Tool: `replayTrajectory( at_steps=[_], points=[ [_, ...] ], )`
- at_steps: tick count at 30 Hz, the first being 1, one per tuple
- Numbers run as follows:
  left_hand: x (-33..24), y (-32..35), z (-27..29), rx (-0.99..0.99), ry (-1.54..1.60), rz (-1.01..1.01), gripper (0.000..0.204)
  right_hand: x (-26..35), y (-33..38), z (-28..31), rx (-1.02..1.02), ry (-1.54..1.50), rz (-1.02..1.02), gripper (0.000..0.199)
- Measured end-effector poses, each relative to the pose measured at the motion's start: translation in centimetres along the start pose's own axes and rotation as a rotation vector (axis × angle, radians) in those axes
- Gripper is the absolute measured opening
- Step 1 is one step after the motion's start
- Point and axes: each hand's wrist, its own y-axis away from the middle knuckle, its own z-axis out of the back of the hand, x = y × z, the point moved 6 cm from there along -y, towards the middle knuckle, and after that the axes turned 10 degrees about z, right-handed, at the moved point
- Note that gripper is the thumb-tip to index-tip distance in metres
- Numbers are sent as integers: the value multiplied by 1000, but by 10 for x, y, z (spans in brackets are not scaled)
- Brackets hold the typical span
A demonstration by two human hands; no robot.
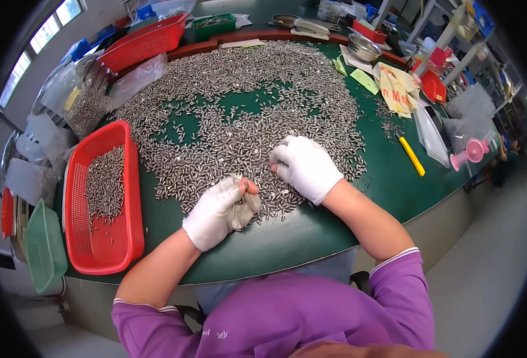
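Note:
A wide spread of small silvery metal pins covers the green table in front of me. My left hand, in a white glove with bare fingertips, is curled closed at the near edge of the pile. Its thumb presses toward the fingers; what it holds, if anything, is too small to name. My right hand, gloved the same way, is over the pile to the right with its fingers bent together. The fingertips are close to the pins, and anything between them is hidden.
On the left stands a red plastic basket partly filled with pins, beside a green basket. Bags of parts lie behind it. To the right are a yellow-handled cutter, a printed bag and a pink fan.

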Motion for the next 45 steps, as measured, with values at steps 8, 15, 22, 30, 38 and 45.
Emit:
replayTrajectory(
  at_steps=[8, 15, 22, 30, 38, 45],
  points=[
    [1, 3, -2, 61, -41, -32, 29, 27, 2, 15, -283, -539, 208, 10],
    [2, 1, -4, 27, -140, -41, 24, 37, 3, 12, -257, -580, 313, 9],
    [2, 0, -4, 57, -69, -47, 22, 1, 5, 5, -129, -144, 71, 20],
    [1, 1, -1, 72, 0, -36, 22, 14, 1, 7, -159, -74, 55, 7],
    [4, 0, 1, 49, 24, -29, 23, 10, 2, 3, -85, -122, 50, 13],
    [2, 1, 2, 101, 41, -12, 21, 11, 2, 1, -138, -110, 56, 12]
  ],
)
